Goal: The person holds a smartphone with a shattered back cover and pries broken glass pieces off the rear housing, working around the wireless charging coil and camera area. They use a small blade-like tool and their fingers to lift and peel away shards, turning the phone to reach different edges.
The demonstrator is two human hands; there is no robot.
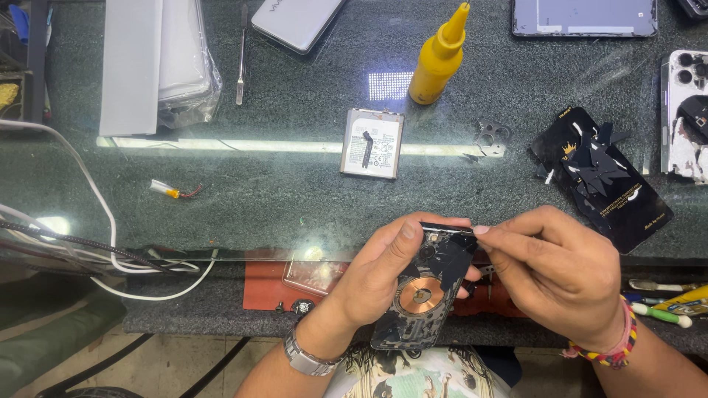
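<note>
Left hand (376,276) clamped around the phone back panel (431,291), holding it upright over the near edge of the worktop (295,199), copper coil facing us. Right hand (557,276), fingertips pinched together on the panel's top edge at one o'clock, looks to be picking at a strip there. Loose battery (372,142) at twelve o'clock, yellow bottle (440,57) beyond. Peeling, I'd judge; next calls for a steady, slow pull.

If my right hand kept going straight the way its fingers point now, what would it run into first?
The right hand points left, its fingers already touching the top edge of the opened phone back panel. Going on, it would most likely meet the left hand, whose thumb sits on that same edge, though depth is hard to judge.
</note>
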